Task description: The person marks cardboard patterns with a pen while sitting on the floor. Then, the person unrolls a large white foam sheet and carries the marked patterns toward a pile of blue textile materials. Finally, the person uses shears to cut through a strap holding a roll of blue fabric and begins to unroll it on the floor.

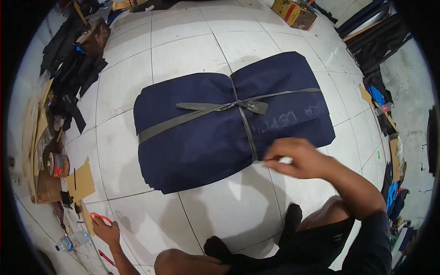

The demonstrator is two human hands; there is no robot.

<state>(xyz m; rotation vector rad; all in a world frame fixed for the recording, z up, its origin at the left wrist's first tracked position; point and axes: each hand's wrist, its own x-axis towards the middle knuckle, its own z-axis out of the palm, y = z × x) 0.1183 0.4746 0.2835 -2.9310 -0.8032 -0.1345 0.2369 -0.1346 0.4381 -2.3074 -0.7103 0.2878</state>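
A folded bundle of dark navy cloth [197,151] lies on the floor in front of me. A flat grey strap [183,121] runs around it both ways and is knotted in a bow on top. Faint pale hand-drawn marks show on its right part. Over the bundle's near right edge is my right hand [298,159], blurred, its fingers curled in a pinch; whether the pale spot between them is an object or the floor behind is unclear. Far to the left, my left hand [107,231] has its fingers closed at the orange handles of a pair of scissors [101,218].
Beside the scissors lie brown cardboard [81,181], a red-handled tool [106,257] and a plastic bottle [73,240]. A round tin [58,165] stands behind them. Dark fabric scraps [68,87] line the left wall, rolls of dark material [378,36] the right. A box [293,14] sits at the back.
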